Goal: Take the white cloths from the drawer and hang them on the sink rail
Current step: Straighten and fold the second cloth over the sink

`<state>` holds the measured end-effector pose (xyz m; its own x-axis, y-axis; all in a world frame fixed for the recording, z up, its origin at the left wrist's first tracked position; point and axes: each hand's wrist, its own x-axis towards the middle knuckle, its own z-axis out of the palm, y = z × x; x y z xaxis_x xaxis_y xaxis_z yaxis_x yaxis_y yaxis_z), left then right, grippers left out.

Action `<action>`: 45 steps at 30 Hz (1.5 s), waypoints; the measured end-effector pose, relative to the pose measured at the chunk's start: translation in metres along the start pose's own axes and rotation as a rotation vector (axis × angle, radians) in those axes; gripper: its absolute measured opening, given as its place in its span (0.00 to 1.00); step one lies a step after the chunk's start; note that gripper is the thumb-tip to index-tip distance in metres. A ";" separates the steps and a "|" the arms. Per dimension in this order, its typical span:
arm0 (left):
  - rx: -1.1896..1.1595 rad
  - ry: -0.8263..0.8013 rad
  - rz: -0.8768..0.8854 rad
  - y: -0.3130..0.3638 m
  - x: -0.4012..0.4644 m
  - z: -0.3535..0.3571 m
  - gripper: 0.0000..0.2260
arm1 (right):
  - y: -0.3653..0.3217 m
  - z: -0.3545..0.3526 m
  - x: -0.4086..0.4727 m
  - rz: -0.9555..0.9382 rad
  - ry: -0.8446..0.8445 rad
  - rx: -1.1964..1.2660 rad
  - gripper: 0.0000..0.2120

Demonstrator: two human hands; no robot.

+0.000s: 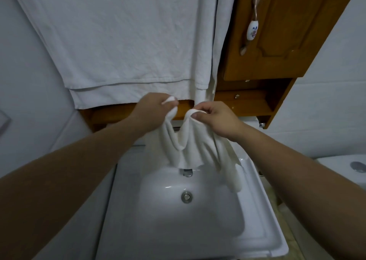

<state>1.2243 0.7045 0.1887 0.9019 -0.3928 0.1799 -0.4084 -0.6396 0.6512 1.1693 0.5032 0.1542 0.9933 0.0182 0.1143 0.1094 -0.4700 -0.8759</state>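
We note one large white cloth (122,41) already hanging above the sink (257,230), with a narrower one (206,77) beside it at its right edge; the rail itself is hidden. Our left hand (156,109) and right hand (215,119) hold a small white cloth (190,148) over the basin, fingers pinched closed on its top edge. Judgement: this cloth is not yet hung. The drawer is out of view, so we cannot tell how many remain.
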 end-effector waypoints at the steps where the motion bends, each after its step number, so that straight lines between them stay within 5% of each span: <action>1: 0.021 -0.047 0.067 0.006 -0.002 0.006 0.13 | -0.004 0.001 0.002 -0.023 -0.003 0.016 0.04; 6: -0.362 -0.211 0.007 0.026 -0.008 0.006 0.07 | -0.014 -0.009 0.000 -0.005 0.077 0.136 0.08; 10: -0.315 -0.349 -0.013 0.029 -0.013 0.006 0.09 | -0.014 -0.011 -0.002 0.024 0.124 0.154 0.10; 15: -0.332 -0.119 -0.064 0.034 -0.017 0.020 0.06 | -0.018 -0.002 -0.005 0.071 0.105 0.201 0.28; 20: -0.143 -0.137 -0.016 0.034 -0.017 0.011 0.12 | -0.018 -0.014 -0.018 0.097 0.009 0.275 0.14; 27: -0.054 0.234 -0.282 -0.020 0.006 -0.040 0.17 | 0.011 -0.019 -0.047 0.203 -0.031 0.245 0.06; 34: 0.096 0.311 -0.426 -0.054 0.003 -0.065 0.18 | 0.043 -0.027 -0.066 0.347 0.015 0.024 0.14; 45: 0.232 0.285 -0.429 -0.067 0.004 -0.069 0.19 | 0.052 -0.034 -0.063 0.391 0.155 -0.139 0.10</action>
<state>1.2648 0.7916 0.1970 0.9831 0.1077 0.1481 0.0115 -0.8436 0.5369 1.1115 0.4475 0.1179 0.9404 -0.3121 -0.1347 -0.2900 -0.5300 -0.7969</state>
